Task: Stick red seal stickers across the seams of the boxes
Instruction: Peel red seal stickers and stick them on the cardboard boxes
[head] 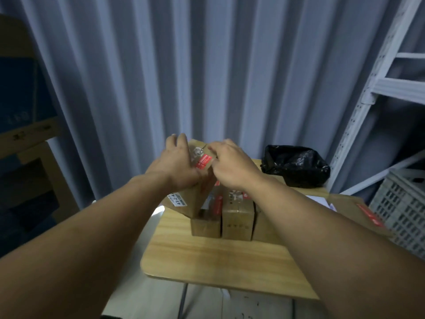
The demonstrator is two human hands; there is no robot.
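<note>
One red seal sticker [204,162] is on the tilted box [192,201], across what looks like its seam, held in the air over the left end of the wooden table [218,261]. Left hand [176,162] has its fingers wrapped over the far top of the box and grips it. Right hand [232,168] is bent down at the sticker's right edge with the fingertips hidden, so I can't tell if it's pinching the end or just pressing. Row of boxes [236,215] sits underneath, black bag [296,165] further back on the right. Main risk imo: the box isn't braced on anything, so a hard rub could twist it and leave the sticker creased or off the seam.
</note>
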